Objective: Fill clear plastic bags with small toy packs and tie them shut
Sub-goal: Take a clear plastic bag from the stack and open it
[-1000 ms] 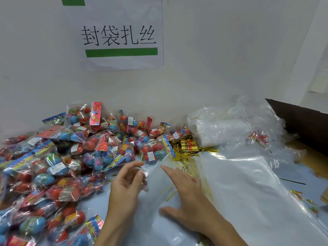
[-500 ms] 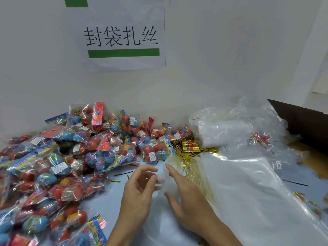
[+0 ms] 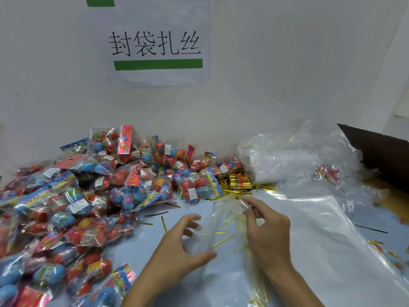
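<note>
head | right hand (image 3: 266,231) pinches top edge of clear bag (image 3: 223,220) — bag lifted just above table (image 3: 155,231) | left hand (image 3: 180,247) open, fingers spread beside bag | toy packs (image 3: 93,196) heaped left — gold twist ties (image 3: 239,185) behind bag

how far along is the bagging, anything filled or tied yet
Early, by the look of it. Done: no filled, tied bag shows. In hand: the right hand pinches the top edge of one empty clear bag, while the left hand hovers open beside it. Left: the pile of toy packs is unbagged, and the gold twist ties lie loose near the wall.
</note>
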The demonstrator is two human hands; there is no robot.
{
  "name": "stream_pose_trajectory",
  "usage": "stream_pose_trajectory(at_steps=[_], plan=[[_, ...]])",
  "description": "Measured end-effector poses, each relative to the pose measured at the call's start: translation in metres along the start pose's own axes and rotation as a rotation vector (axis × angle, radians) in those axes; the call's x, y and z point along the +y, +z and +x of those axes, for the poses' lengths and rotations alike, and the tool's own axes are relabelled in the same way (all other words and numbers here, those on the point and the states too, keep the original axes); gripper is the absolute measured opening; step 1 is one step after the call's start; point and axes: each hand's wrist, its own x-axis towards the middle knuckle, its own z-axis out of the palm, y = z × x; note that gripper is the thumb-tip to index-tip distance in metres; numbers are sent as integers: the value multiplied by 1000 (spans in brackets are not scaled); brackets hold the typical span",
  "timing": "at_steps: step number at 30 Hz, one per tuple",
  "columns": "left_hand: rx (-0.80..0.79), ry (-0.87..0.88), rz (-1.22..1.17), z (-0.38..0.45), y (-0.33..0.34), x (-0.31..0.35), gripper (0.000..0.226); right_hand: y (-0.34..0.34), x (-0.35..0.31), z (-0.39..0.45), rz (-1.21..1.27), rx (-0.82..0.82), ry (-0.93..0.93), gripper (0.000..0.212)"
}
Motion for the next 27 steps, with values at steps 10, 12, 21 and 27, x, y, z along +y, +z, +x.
stream_pose_trajectory(at_steps=[10,12,21,27], plan=[[557,-78,-106,4,-25,-8,14,-24,7,26,331,317,304,16],[635,-60,-303,6,-27,-8,14,-29,11,32,410,345,377,12],[560,54,-393,11,-15,-13,47,-31,18,34,538,127,492,16],[576,65,-164,14,-10,-20,22,-31,10,32,576,12,472,22]])
